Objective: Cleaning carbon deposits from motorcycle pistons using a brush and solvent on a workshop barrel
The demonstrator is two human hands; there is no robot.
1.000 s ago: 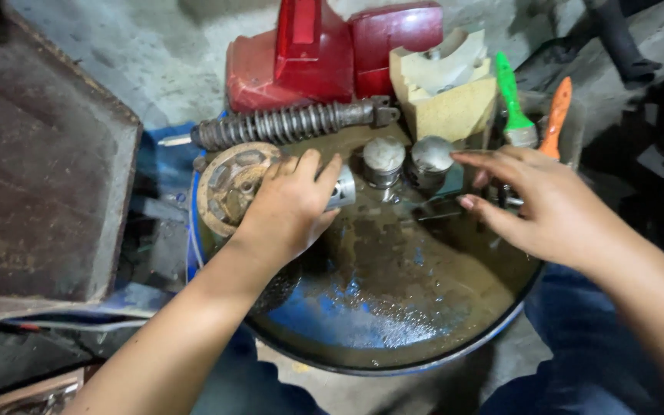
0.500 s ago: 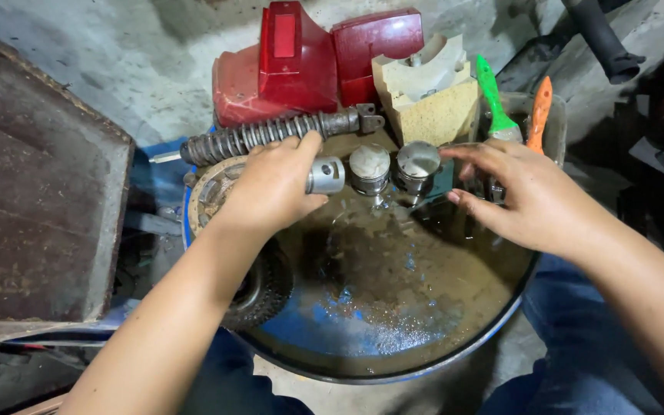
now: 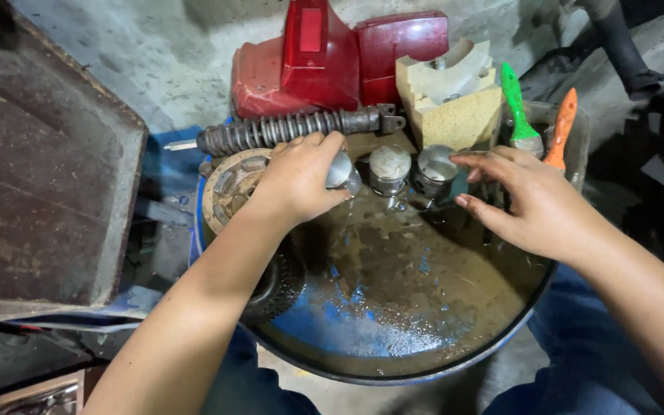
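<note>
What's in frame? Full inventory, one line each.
drum top: 1, blue, rusty and wet, centre
pistons: 3, silver metal, a row at drum's far side, the left one in the left hand
coil spring shock: 1, dark, behind pistons
round hub part: 1, rusty, under left wrist
body panels: 2, red, top
foam block: 1, yellow, beside panels
brushes: 2, green and orange handles, right
left hand: fingers closed on left piston
right hand: open, by right piston
</note>
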